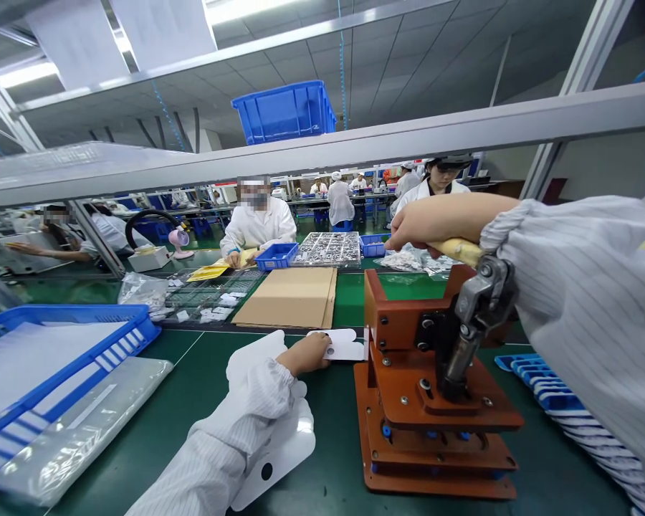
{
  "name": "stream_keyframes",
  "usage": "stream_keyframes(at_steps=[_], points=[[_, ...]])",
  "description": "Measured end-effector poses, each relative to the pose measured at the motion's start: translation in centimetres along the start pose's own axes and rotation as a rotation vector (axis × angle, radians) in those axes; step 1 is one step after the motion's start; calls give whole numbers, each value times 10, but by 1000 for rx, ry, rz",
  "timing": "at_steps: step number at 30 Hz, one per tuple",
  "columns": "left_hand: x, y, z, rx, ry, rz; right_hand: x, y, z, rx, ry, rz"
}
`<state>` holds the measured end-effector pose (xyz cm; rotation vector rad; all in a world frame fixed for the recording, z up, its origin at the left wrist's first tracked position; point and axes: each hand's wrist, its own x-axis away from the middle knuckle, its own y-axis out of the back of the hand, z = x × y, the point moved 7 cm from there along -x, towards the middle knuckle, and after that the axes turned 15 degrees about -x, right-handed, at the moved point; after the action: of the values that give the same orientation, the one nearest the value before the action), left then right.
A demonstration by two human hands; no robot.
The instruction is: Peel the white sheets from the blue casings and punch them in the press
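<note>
My right hand (435,218) is closed around the yellow-wrapped handle (459,251) of a toggle press. Below it stands the orange-brown press (446,394), its metal linkage (478,304) running down to the upper plate. To the left of the press, my left hand (309,355) pinches a thin white lobed sheet (349,346) lying beside the press frame. Under my left forearm more white cut sheets (287,451) lie on the green mat, one showing a dark round spot. My left fingertips are partly hidden.
A blue basket (140,322) and a clear plastic-wrapped packet (107,416) lie at left. Brown cardboard (287,297) lies ahead. A blue rack holding white pieces (580,423) stands at right. A metal beam (355,143) crosses overhead. Across the bench sits a co-worker (261,218).
</note>
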<state>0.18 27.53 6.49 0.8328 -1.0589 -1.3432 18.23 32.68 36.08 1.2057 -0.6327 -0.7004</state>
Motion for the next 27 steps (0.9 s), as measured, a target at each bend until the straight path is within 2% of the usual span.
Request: stream_keyframes(at_steps=[12, 17, 22, 27], points=[[11, 2, -5, 20, 10, 31, -3, 2, -2, 2, 47, 6], [15, 13, 9, 49, 36, -3, -6, 1, -4, 28, 65, 11], [-6, 10, 30, 35, 104, -5, -7, 2, -4, 25, 63, -1], [-27, -4, 36, 11, 104, 46, -10, 4, -6, 38, 66, -11]])
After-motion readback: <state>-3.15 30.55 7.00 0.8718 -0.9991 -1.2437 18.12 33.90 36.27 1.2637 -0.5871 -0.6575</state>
